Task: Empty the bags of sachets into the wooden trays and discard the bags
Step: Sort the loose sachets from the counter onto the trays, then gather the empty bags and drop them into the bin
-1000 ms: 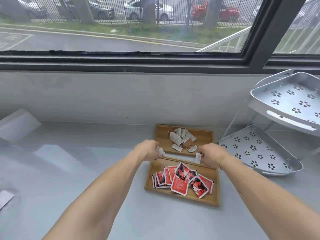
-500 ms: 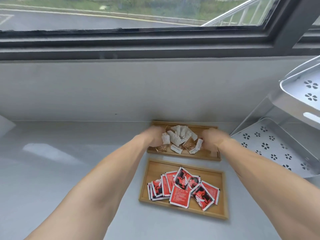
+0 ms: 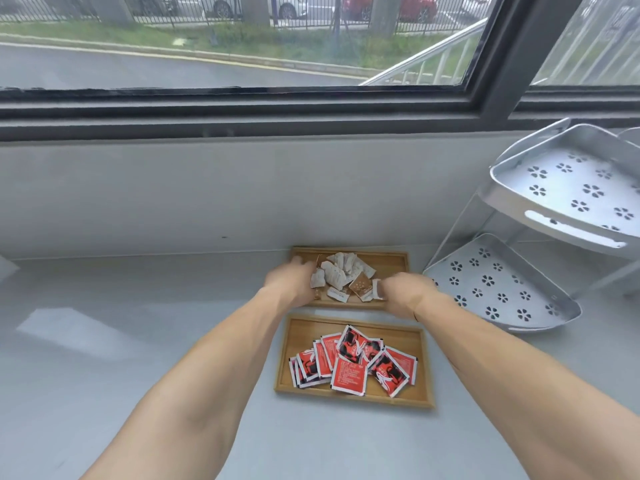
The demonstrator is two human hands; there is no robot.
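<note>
Two wooden trays lie on the grey counter. The far tray (image 3: 388, 263) holds white and brown sachets (image 3: 341, 271). The near tray (image 3: 301, 336) holds several red sachets (image 3: 349, 367). My left hand (image 3: 289, 282) is over the far tray's left end, its fingers curled on a white sachet (image 3: 317, 279) at the edge of the pile. My right hand (image 3: 407, 292) is at that tray's front right corner and pinches another white sachet (image 3: 377, 289). Both hands are slightly blurred. No bag is in either hand.
A two-tier white metal corner rack (image 3: 502, 292) with flower-shaped holes stands just right of the trays, close to my right hand. The grey wall and window sill rise right behind the far tray. A pale flat corner (image 3: 5, 268) shows at the left edge.
Both hands moved from the gap between the trays onto the far tray, each carrying a white sachet. The view tilted down, then back up.
</note>
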